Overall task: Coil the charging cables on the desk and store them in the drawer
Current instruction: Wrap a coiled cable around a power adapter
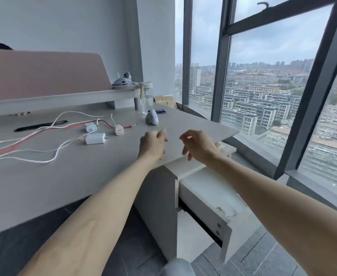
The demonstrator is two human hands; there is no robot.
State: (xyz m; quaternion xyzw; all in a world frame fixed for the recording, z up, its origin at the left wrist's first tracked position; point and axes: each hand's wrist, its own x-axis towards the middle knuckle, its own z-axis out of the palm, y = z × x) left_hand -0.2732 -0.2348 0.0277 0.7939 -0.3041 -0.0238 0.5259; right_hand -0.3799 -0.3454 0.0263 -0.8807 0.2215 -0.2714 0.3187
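Both hands, left and right, hover loosely curled, empty.

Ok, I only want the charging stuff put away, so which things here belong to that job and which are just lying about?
Job: white cables, red cable, white charger plugs, open drawer.
Lying about: mouse, clear bottle, long black object, blue packet.

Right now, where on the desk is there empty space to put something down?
Bare desk runs along the near edge, below the cables. Another clear patch lies between the mouse and the right corner. The left middle is crowded with cables and chargers.
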